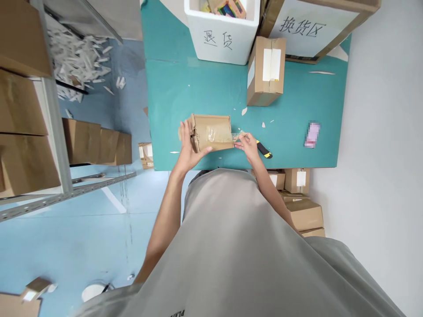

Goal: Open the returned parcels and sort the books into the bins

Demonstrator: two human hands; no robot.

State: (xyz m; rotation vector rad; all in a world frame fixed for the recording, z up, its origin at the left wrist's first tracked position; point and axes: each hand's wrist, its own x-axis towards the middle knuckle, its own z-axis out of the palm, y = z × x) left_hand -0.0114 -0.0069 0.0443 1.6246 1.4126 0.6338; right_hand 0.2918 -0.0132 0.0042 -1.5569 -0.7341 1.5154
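A small cardboard box (pixel 211 132) with clear tape across it lies near the front edge of the teal table (pixel 297 101). My left hand (pixel 187 147) grips the box's left end, fingers wrapped round it. My right hand (pixel 247 144) pinches a strip of clear tape (pixel 237 135) that runs off the box's right side. A yellow and black utility knife (pixel 264 151) lies on the table just right of that hand.
A taller sealed box (pixel 266 70) stands behind. A white foam bin (pixel 222 27) and a large labelled carton (pixel 313 26) sit at the back. A pink item (pixel 312 134) lies to the right. Shelving with cartons (pixel 26 132) stands left; boxes (pixel 302 207) lie on the floor.
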